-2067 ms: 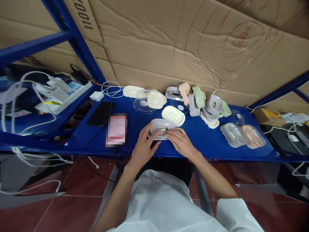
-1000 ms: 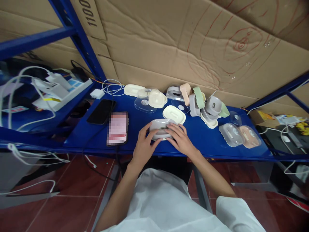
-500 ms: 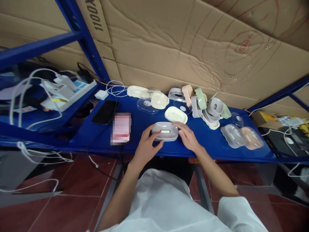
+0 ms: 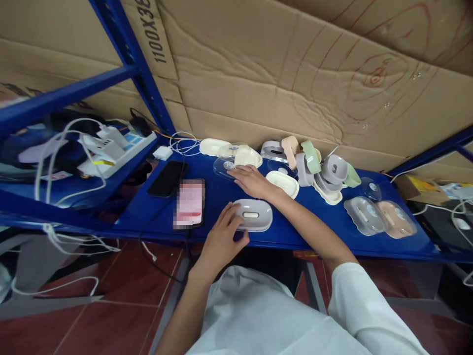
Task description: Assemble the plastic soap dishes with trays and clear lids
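A grey oval soap dish (image 4: 260, 224) with a pale bar-shaped slot in its middle lies near the front edge of the blue table. My left hand (image 4: 223, 234) is closed loosely about its left end, thumb at the front side and fingers over the rim. Farther back, my right hand (image 4: 253, 181) reaches leftward with its fingers stretched out and nothing held. Its fingertips are over the right end of a clear lid (image 4: 220, 167) with a round sticker; whether they touch it cannot be told. A cream oval tray (image 4: 284, 183) lies behind my right wrist.
Grey, pink and green dish parts (image 4: 312, 158) are heaped at the back right. Two covered dishes, one grey (image 4: 364, 214) and one pink (image 4: 397, 219), lie at the right. Two phones (image 4: 168, 178), cables and a power strip (image 4: 127, 153) are left. Cardboard (image 4: 240, 64) stands behind.
My right hand has left the soap dish's right end and moved back and left to the clear lid. My left hand stays at the dish. The whole view has shifted slightly.
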Demonstrator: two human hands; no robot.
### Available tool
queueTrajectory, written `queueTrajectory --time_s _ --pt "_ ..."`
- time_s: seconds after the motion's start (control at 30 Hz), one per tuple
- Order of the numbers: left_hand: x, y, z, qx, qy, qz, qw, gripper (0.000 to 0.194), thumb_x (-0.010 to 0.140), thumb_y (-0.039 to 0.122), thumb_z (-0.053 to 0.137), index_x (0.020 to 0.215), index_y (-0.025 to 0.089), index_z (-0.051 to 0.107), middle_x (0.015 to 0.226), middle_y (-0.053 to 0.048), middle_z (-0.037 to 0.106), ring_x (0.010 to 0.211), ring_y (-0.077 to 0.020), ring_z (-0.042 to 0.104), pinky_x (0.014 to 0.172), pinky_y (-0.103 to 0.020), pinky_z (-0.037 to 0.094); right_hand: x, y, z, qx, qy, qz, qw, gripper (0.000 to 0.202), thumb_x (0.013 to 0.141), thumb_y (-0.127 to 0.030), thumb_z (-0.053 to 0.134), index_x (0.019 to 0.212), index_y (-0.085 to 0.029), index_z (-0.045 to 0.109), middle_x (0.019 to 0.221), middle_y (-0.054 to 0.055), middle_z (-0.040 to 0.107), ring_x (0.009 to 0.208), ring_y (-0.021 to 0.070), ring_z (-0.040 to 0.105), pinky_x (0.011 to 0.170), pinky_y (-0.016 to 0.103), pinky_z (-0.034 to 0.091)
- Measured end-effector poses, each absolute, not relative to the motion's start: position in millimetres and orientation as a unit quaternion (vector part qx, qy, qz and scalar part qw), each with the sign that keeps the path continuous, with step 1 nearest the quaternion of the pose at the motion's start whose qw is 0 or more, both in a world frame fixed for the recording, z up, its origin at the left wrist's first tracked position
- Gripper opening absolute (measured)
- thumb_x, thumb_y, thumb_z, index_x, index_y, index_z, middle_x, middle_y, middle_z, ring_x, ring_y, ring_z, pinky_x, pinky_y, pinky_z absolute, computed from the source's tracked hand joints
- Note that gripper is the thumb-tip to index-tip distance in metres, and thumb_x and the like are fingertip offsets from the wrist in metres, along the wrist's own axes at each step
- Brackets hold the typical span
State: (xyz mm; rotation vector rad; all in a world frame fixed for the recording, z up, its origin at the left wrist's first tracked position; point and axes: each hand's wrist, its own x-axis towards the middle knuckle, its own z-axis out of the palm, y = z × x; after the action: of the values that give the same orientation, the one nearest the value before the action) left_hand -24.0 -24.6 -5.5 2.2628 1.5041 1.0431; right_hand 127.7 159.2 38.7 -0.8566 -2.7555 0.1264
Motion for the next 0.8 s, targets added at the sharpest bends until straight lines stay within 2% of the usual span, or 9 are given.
queueTrajectory --time_s 0.07,0.13,0.27,0.33,0.43,0.53,0.6,0.7,0.8 --pt "-29.2 -29.2 -3.7 0.767 0.514 0.362 0.127 0.014 0.093 0.018 0.066 0.105 0.023 0.062 0.153 -0.011 0.060 0.155 -0.0340 0.048 0.116 -0.053 0.057 122.0 161.3 34.4 -0.286 -0.952 0.011 0.111 0.041 0.106 -0.022 0.060 0.146 -0.017 0.063 0.149 0.017 0.065 0.147 0.0324 0.051 0.124 0.059 0.034" --pt "-35.3 -33.7 -2.7 0.767 0.510 0.360 0.147 0.013 0.094 0.019 0.065 0.106 0.024 0.063 0.155 -0.010 0.060 0.156 -0.0337 0.047 0.117 -0.054 0.056 129.2 154.1 31.7 -0.263 -0.958 -0.009 0.115 0.042 0.103 -0.026 0.067 0.144 -0.017 0.065 0.142 0.018 0.068 0.142 0.0332 0.053 0.124 0.060 0.033" --pt "-48.8 -45.5 -1.4 0.790 0.484 0.322 0.197 0.015 0.098 0.025 0.065 0.113 0.026 0.066 0.159 -0.008 0.057 0.156 -0.0325 0.046 0.115 -0.051 0.059 169.6 121.5 31.6 -0.245 -0.959 0.046 0.137 0.039 0.104 -0.027 0.066 0.142 -0.021 0.068 0.123 0.013 0.073 0.123 0.0280 0.064 0.110 0.051 0.048" --pt "-55.6 -52.0 -1.5 0.793 0.480 0.314 0.204 0.016 0.100 0.029 0.065 0.115 0.027 0.068 0.159 -0.007 0.058 0.154 -0.0326 0.049 0.111 -0.050 0.061 193.3 100.2 31.8 -0.262 -0.950 0.084 0.151 0.037 0.105 -0.028 0.064 0.141 -0.024 0.069 0.120 0.010 0.073 0.117 0.0259 0.066 0.106 0.048 0.051" --pt "-64.5 -59.2 -1.7 0.790 0.485 0.315 0.204 0.014 0.099 0.031 0.067 0.113 0.028 0.070 0.156 -0.007 0.061 0.150 -0.0327 0.054 0.111 -0.051 0.061 222.0 68.1 28.4 -0.299 -0.932 0.104 0.175 0.035 0.105 -0.029 0.064 0.140 -0.025 0.068 0.133 0.012 0.070 0.132 0.0274 0.063 0.112 0.049 0.050" --pt "-70.5 -61.3 -0.6 0.794 0.482 0.306 0.210 0.014 0.098 0.032 0.069 0.112 0.029 0.071 0.155 -0.006 0.060 0.148 -0.0325 0.056 0.115 -0.053 0.059 238.6 45.4 20.6 -0.339 -0.921 0.086 0.171 0.038 0.106 -0.033 0.062 0.144 -0.024 0.063 0.158 0.014 0.056 0.157 0.0318 0.042 0.125 0.059 0.038" --pt "-71.2 -60.0 0.3 0.794 0.480 0.306 0.212 0.014 0.099 0.033 0.069 0.112 0.029 0.071 0.155 -0.006 0.060 0.147 -0.0320 0.056 0.116 -0.053 0.057 244.0 37.8 16.0 -0.368 -0.913 0.067 0.163 0.040 0.108 -0.035 0.060 0.147 -0.026 0.060 0.165 0.014 0.050 0.161 0.0332 0.037 0.128 0.064 0.033" --pt "-64.5 -54.4 -1.1 0.787 0.480 0.320 0.218 0.018 0.101 0.032 0.066 0.119 0.030 0.070 0.153 -0.006 0.060 0.148 -0.0307 0.055 0.119 -0.053 0.055 247.0 31.7 15.5 -0.404 -0.888 0.067 0.208 0.041 0.110 -0.034 0.055 0.151 -0.028 0.057 0.161 0.014 0.056 0.155 0.0307 0.047 0.123 0.058 0.042" --pt "-49.7 -44.8 -6.7 0.755 0.501 0.349 0.238 0.049 0.101 0.032 0.069 0.147 0.034 0.055 0.162 -0.009 0.050 0.151 -0.0295 0.052 0.120 -0.049 0.053 245.1 21.5 20.9 -0.414 -0.857 0.113 0.284 0.043 0.113 -0.031 0.049 0.155 -0.028 0.053 0.152 0.011 0.066 0.144 0.0241 0.061 0.116 0.046 0.053"
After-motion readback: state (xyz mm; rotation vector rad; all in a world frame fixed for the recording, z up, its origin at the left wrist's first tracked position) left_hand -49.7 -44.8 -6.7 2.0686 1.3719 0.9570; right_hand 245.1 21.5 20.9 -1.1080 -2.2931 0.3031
